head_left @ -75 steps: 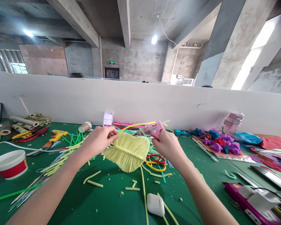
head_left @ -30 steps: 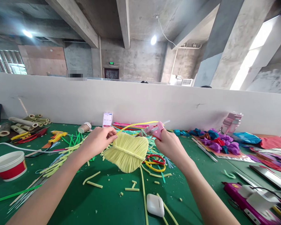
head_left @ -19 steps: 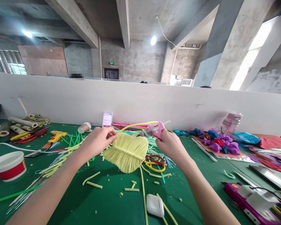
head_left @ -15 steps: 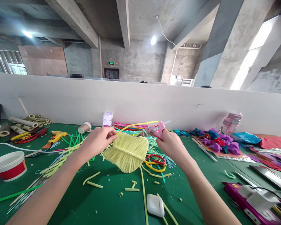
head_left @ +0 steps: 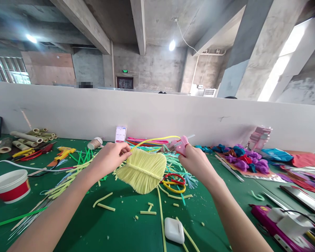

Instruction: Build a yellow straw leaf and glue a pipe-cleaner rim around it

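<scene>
Chenille-stem leaf (head_left: pixel 144 172), pale yellow, held over the middle of the green table (head_left: pixel 94 231), tilted, with rib slanting down toward right. Left hand (head_left: pixel 114 154) at the far left corner: thumb and fingertips pinched on leaf end, possibly also on the yellow stem (head_left: pixel 152 139) arching away to the right. Right hand (head_left: pixel 194 159) clenched around the handle of a pink hot-glue gun (head_left: pixel 181 145), nozzle pointing left toward the leaf's far right edge. Contact between nozzle and leaf: not possible to tell. Trigger finger: not clearly visible.

Step in hand, as judged: gluing at or near the leaf. Called for next, by the same judgement: steady left pinch, careful nozzle placement, fingertips well away from hot metal.

Around: turquoise stems (head_left: pixel 174 161) and a red loop (head_left: pixel 184 180) crowded just beside the leaf; pale stem offcuts (head_left: pixel 148 212) and a white earbud case (head_left: pixel 174 230) on the near side; phone (head_left: pixel 120 134) upright on the far side. Likely hindrance: arching stem close above gun, loose stems liable to catch glue.
</scene>
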`<act>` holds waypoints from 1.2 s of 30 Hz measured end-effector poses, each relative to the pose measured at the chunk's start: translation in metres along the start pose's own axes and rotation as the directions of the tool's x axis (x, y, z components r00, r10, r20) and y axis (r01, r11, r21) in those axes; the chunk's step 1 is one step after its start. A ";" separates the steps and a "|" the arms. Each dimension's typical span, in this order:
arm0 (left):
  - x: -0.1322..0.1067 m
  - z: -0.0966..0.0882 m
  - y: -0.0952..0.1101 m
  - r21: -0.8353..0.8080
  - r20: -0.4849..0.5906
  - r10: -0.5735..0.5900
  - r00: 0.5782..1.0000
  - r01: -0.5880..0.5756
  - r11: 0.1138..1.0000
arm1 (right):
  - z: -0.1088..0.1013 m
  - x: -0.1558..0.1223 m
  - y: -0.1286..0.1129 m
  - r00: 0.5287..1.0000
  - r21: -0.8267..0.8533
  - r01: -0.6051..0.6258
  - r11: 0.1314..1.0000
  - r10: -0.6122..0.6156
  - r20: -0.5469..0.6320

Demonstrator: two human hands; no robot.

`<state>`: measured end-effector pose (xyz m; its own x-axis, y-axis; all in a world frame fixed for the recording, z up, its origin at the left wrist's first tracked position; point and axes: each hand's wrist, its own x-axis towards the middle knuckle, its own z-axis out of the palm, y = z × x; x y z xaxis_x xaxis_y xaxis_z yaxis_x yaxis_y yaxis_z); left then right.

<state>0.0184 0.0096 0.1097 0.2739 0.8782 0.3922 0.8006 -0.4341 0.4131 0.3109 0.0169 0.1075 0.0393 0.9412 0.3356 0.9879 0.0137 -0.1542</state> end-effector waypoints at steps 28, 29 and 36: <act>0.000 0.000 0.001 0.005 -0.004 -0.010 1.000 0.010 1.000 | 0.002 -0.001 -0.007 1.000 0.032 -0.003 0.999 0.003 -0.019; 0.001 0.000 0.001 0.008 -0.002 -0.009 1.000 0.009 1.000 | 0.002 -0.001 -0.007 1.000 0.034 0.001 0.999 0.000 -0.020; 0.000 -0.001 0.003 0.007 -0.002 -0.012 1.000 0.012 1.000 | 0.002 -0.002 -0.008 0.999 0.034 0.033 0.999 -0.032 -0.031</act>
<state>0.0200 0.0082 0.1115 0.2629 0.8830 0.3888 0.8076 -0.4219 0.4120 0.3027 0.0153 0.1057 0.0121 0.9293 0.3692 0.9831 0.0564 -0.1741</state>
